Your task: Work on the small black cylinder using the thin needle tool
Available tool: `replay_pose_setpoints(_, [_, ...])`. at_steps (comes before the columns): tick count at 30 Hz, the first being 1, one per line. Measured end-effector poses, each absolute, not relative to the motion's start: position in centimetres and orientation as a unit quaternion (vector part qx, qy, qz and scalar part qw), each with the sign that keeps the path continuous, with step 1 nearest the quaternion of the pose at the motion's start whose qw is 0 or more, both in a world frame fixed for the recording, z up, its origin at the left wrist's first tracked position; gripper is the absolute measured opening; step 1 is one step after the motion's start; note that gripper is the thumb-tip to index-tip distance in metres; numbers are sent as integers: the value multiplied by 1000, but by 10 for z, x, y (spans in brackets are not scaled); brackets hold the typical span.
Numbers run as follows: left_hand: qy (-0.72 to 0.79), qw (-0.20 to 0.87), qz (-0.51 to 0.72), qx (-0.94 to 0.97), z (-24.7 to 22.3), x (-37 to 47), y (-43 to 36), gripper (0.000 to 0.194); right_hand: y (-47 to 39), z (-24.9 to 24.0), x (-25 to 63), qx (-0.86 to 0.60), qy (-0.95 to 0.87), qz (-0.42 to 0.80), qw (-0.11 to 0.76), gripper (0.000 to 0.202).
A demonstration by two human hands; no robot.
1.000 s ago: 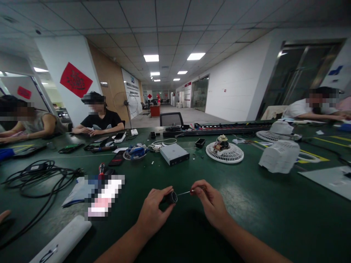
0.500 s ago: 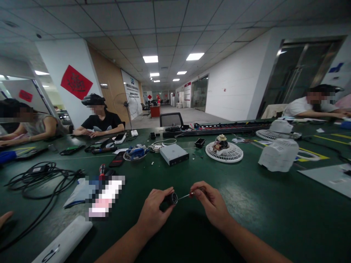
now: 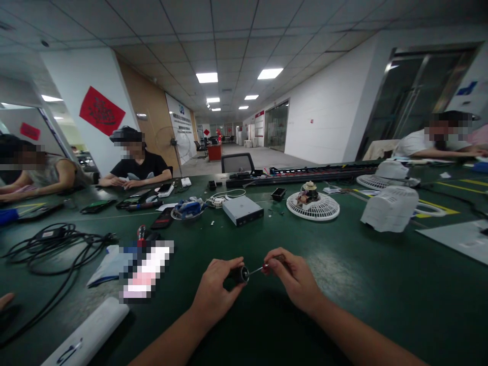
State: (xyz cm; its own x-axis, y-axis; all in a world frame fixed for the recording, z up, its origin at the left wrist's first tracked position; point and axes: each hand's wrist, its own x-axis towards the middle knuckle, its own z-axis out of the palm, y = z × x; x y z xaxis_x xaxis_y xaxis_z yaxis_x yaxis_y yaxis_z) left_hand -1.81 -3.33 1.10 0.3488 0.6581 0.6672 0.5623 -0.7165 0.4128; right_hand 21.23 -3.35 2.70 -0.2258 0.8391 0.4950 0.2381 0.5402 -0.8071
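Between the thumb and fingers of my left hand [image 3: 217, 284] is a small dark cylindrical part [image 3: 241, 274], its round open end turned to the right. My right hand [image 3: 292, 274] grips a screwdriver [image 3: 266, 267] by its reddish handle. The thin metal shaft points left, and its tip reaches the open end of the cylinder. Whether the tip touches something inside is too small to tell. Both hands are just above the green table [image 3: 267, 325].
Ahead lie a grey disc drive [image 3: 242, 210], a white fan grille [image 3: 312, 209] with a motor and a white housing [image 3: 389, 209]. To the left are black cables [image 3: 57, 254], a red-handled screwdriver [image 3: 141, 235] and a long white case [image 3: 89, 333]. Other people sit around the table.
The view has tilted and shifted slightly. The cylinder has turned a little more toward the right hand; both hands keep their hold, with the screwdriver tip still at its open end.
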Motion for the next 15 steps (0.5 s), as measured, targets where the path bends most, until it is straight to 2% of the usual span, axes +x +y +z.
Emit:
replay_pose_setpoints(5, [385, 52, 414, 823, 12, -16, -33, 57, -31, 22, 212, -390, -711, 282, 512, 24])
replay_pose_setpoints(15, [447, 41, 333, 829, -2, -20, -24, 56, -32, 32, 220, -377, -744, 111, 540, 18])
